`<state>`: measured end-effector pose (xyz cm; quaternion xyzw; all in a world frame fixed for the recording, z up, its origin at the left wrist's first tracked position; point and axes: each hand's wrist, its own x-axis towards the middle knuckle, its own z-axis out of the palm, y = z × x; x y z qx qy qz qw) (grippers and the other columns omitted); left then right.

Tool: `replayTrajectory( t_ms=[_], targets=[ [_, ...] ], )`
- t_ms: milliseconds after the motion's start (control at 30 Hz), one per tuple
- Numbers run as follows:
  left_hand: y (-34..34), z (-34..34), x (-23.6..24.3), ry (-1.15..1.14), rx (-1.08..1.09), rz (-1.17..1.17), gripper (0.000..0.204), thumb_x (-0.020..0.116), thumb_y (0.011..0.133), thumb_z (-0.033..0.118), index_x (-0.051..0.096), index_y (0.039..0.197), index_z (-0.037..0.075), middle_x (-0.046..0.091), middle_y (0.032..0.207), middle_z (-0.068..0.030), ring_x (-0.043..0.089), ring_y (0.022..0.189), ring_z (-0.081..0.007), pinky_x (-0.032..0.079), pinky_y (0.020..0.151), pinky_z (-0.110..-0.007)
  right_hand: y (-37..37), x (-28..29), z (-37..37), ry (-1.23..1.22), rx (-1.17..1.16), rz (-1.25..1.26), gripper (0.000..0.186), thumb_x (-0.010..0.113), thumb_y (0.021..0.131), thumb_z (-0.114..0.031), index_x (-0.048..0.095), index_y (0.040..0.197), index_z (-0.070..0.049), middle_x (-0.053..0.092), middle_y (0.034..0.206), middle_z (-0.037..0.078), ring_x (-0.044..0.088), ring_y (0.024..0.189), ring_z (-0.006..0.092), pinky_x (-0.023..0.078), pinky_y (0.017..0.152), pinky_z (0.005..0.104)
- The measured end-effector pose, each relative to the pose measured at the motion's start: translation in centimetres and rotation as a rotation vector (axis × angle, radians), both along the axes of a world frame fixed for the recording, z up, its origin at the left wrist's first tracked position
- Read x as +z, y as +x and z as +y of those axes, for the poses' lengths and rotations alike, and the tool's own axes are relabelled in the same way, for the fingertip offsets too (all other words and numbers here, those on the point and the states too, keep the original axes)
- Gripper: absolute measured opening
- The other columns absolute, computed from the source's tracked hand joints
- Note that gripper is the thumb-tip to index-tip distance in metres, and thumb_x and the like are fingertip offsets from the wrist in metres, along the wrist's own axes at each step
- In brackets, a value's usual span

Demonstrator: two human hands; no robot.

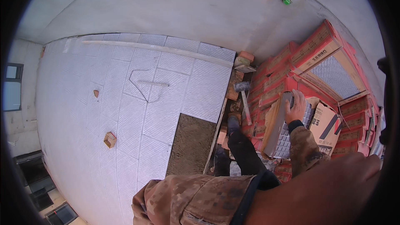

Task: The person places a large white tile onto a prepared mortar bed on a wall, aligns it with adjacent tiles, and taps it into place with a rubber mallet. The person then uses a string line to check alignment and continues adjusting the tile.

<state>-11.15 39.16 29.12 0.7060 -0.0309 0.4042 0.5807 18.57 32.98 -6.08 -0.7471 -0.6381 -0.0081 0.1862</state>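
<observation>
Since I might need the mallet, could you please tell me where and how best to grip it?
Probably take the mallet around the near half of its pale handle, from the picture's lower side: this slim, straight part points that way, uncovered, with the bulky grey head at the far end.

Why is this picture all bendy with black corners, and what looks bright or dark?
In the head view, the fisheye lens bows the long pale strip, and its round image leaves black corners; also in the head view, the laid tiles look bright and bluish-white, while the near bare forearm looks dim.
</observation>
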Motion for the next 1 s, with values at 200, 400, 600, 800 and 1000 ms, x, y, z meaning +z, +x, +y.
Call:
replayTrajectory(
  t_ms=[200,400,600,800,1000],
  targets=[
    [-5.7,0.7,-1.9,-0.063,0.118,0.256,0.038,0.068,0.092,0.009,0.059,0.126,-0.006,0.066,0.118,-0.0180,0.066,0.104,-0.0269,0.053,0.089,-0.035,0.1,0.0,-0.3,-0.014,-0.021,0.031,0.053,0.067,0.081,-0.022,0.054,0.131,-0.009,0.053,0.131,0.017,0.047,0.126,0.0391,0.035,0.106,0.0496],
    [-8.6,-7.2,-17.8,-0.956,0.601,0.631,0.041,0.063,0.098,0.012,0.053,0.133,-0.007,0.065,0.124,-0.0132,0.062,0.112,-0.0165,0.049,0.096,-0.030,-0.5,1.5,0.2,-0.005,-0.024,0.059,0.056,0.070,0.077,-0.020,0.054,0.130,-0.009,0.053,0.128,0.017,0.046,0.126,0.0417,0.034,0.108,0.0512],
    [-9.3,-23.5,-29.3,-1.454,0.559,0.521,0.043,0.065,0.097,0.023,0.059,0.135,0.004,0.069,0.102,-0.0047,0.059,0.083,-0.0042,0.048,0.073,-0.020,-0.5,1.5,0.1,-0.009,-0.024,0.068,0.056,0.069,0.075,-0.019,0.054,0.128,-0.008,0.053,0.128,0.017,0.046,0.126,0.0416,0.033,0.108,0.0519],
    [-8.0,-25.0,-33.3,-1.411,0.605,0.620,0.036,0.067,0.096,0.017,0.063,0.123,-0.006,0.072,0.103,-0.0077,0.065,0.094,-0.0097,0.052,0.080,-0.026,-0.7,1.5,0.1,-0.016,-0.012,0.059,0.056,0.068,0.076,-0.018,0.054,0.129,-0.008,0.052,0.129,0.018,0.045,0.127,0.0403,0.033,0.108,0.0513],
    [-9.3,-22.0,-35.2,-1.338,0.707,0.666,0.043,0.066,0.097,0.022,0.060,0.129,-0.006,0.072,0.105,-0.0088,0.066,0.092,-0.0110,0.052,0.074,-0.025,-0.8,0.9,0.2,-0.014,0.001,0.021,0.054,0.066,0.077,-0.018,0.054,0.129,-0.006,0.052,0.129,0.019,0.047,0.125,0.0392,0.034,0.107,0.0499]
  ],
)
